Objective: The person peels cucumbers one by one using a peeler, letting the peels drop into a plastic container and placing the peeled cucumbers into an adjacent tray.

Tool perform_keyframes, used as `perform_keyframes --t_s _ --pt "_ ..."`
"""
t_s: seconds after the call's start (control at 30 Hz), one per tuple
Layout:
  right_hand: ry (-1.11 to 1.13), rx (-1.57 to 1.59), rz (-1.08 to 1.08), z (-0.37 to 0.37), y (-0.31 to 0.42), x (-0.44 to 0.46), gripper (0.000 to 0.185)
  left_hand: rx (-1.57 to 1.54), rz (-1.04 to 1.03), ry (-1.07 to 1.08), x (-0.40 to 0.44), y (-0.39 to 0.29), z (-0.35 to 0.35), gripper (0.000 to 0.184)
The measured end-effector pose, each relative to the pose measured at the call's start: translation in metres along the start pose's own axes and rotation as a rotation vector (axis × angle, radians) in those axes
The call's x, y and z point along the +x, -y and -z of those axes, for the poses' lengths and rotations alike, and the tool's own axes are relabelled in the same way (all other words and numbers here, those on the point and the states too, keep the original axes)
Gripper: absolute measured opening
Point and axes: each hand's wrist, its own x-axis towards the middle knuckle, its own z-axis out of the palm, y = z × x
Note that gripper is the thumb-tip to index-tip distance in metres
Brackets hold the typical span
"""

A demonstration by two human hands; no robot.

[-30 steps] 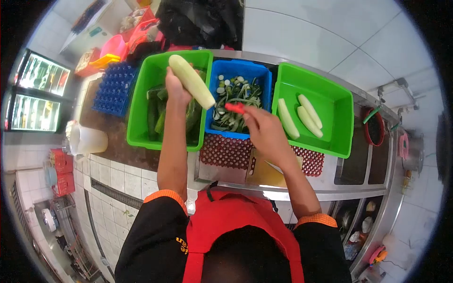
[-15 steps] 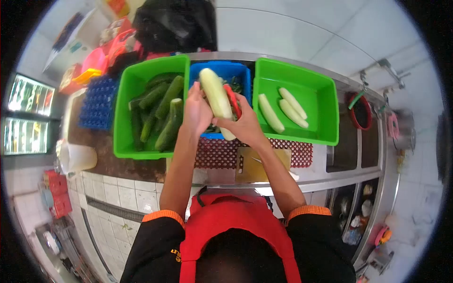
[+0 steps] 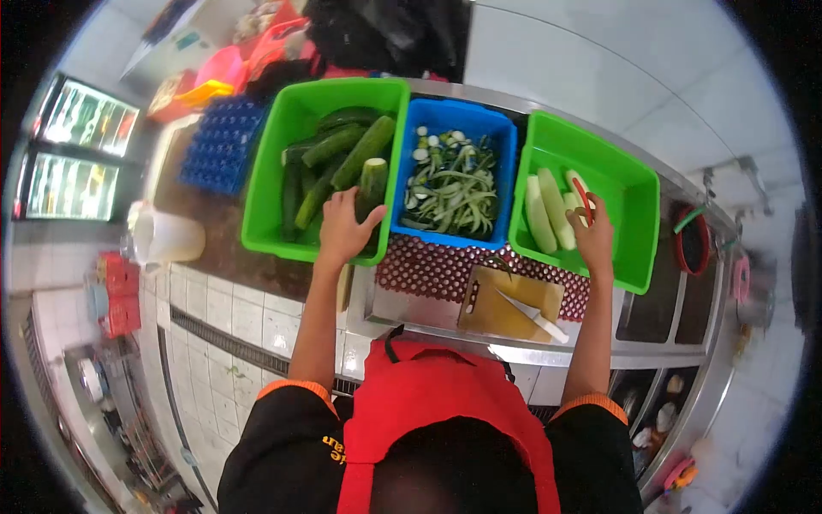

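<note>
My left hand reaches into the left green tub, thumb and fingers apart, right beside an upright dark green zucchini with a pale cut end. I cannot tell whether the fingers touch it. More unpeeled zucchini lie in that tub. Over the right green tub, my right hand is closed around a red peeler. Just left of that hand lie several pale peeled zucchini, partly covered by the fingers. Between the tubs, a blue tub holds peel strips and cut ends.
A cutting board with a white-handled knife lies at the counter's front, on a red perforated mat. Blue egg trays and a white jug stand at left. A red bucket sits by the sink at right.
The peeled zucchini that was between both hands is now out of them; one more lies in the right tub. My left hand has moved left, my right hand right with the peeler.
</note>
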Motion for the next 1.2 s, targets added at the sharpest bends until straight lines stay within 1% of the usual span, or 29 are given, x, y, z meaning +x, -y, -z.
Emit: perform_keyframes --t_s 0.07,0.1,0.13,0.2,0.23,0.27,0.3,0.37,0.4,0.47,0.5,0.53,0.6,0.63,0.67,0.73,0.77,0.8,0.87,0.9,0.97,1.0,1.07,1.1,1.17,1.2 --pt "-0.051 0.065 0.052 -0.009 0.022 -0.005 0.046 0.025 0.025 -0.003 0.008 0.006 -0.006 0.06" --pt "-0.065 0.105 0.077 -0.017 0.029 -0.006 0.041 0.024 0.034 -0.006 0.01 0.007 -0.009 0.06" --pt "-0.064 0.103 0.084 -0.02 0.041 -0.008 0.041 -0.03 0.036 -0.011 0.013 0.007 -0.011 0.057" --pt "-0.015 0.224 0.048 -0.024 0.067 -0.011 0.04 -0.087 0.033 -0.023 0.022 0.009 -0.012 0.053" --pt "-0.056 0.248 0.116 -0.029 0.07 -0.011 0.04 -0.275 0.108 0.029 0.028 0.013 -0.01 0.054" --pt "-0.062 0.249 0.115 -0.03 0.076 -0.012 0.04 -0.462 0.182 0.088 0.032 0.015 -0.01 0.055" --pt "-0.037 0.303 0.108 -0.03 0.082 -0.014 0.039 -0.462 0.175 0.091 0.033 0.01 -0.006 0.055" --pt "0.018 0.386 0.091 -0.029 0.099 -0.021 0.035 -1.436 0.497 0.251 0.034 -0.009 0.016 0.06" --pt "0.014 0.384 0.09 -0.031 0.103 -0.024 0.035 -1.437 0.494 0.254 0.034 -0.023 0.027 0.06" --pt "0.072 0.457 0.13 -0.036 0.112 -0.03 0.032 -1.801 0.306 0.345 0.035 -0.05 0.044 0.063" --pt "0.118 0.486 0.129 -0.034 0.124 -0.036 0.031 -1.674 0.308 0.428 0.039 -0.038 0.035 0.064" --pt "0.112 0.485 0.13 -0.037 0.13 -0.039 0.031 -1.674 0.302 0.433 0.04 -0.044 0.034 0.064" --pt "0.131 0.429 0.264 -0.041 0.14 -0.045 0.029 -1.462 0.278 0.251 0.041 -0.065 0.028 0.065" --pt "0.201 0.473 0.184 -0.037 0.149 -0.048 0.028 -1.619 0.326 0.241 0.043 -0.072 0.023 0.063" --pt "0.19 0.472 0.18 -0.037 0.153 -0.049 0.028 -1.619 0.318 0.252 0.044 -0.081 0.021 0.063" --pt "0.182 0.497 0.221 -0.037 0.158 -0.05 0.028 -1.915 0.456 0.192 0.043 -0.099 0.023 0.058" --pt "0.221 0.485 0.18 -0.034 0.163 -0.05 0.027 -1.94 0.382 0.324 0.042 -0.086 0.017 0.055" --pt "0.216 0.484 0.176 -0.036 0.164 -0.05 0.027 -1.939 0.382 0.332 0.04 -0.084 0.01 0.055" --pt "0.138 0.479 0.278 -0.043 0.166 -0.05 0.025 -2.186 0.175 0.48 0.034 -0.079 -0.001 0.053" --pt "0.126 0.478 0.284 -0.047 0.166 -0.049 0.024 -2.187 0.177 0.483 0.033 -0.082 -0.002 0.053" --pt "0.1 0.469 0.309 -0.051 0.169 -0.049 0.024 -2.233 0.254 0.366 0.03 -0.09 -0.004 0.053" --pt "0.074 0.463 0.338 -0.053 0.17 -0.048 0.023 -2.234 0.252 0.361 0.031 -0.097 0.0 0.053" --pt "0.063 0.45 0.344 -0.052 0.175 -0.047 0.023 -2.253 0.329 0.271 0.033 -0.111 0.01 0.061" --pt "0.049 0.436 0.347 -0.051 0.177 -0.046 0.022 -2.253 0.328 0.266 0.032 -0.108 0.01 0.061" --pt "0.022 0.404 0.389 -0.049 0.183 -0.045 0.021 -2.315 0.171 0.474 0.032 -0.1 0.007 0.061" --pt "-0.006 0.372 0.427 -0.049 0.185 -0.044 0.021 -2.316 0.17 0.472 0.031 -0.101 0.008 0.061"
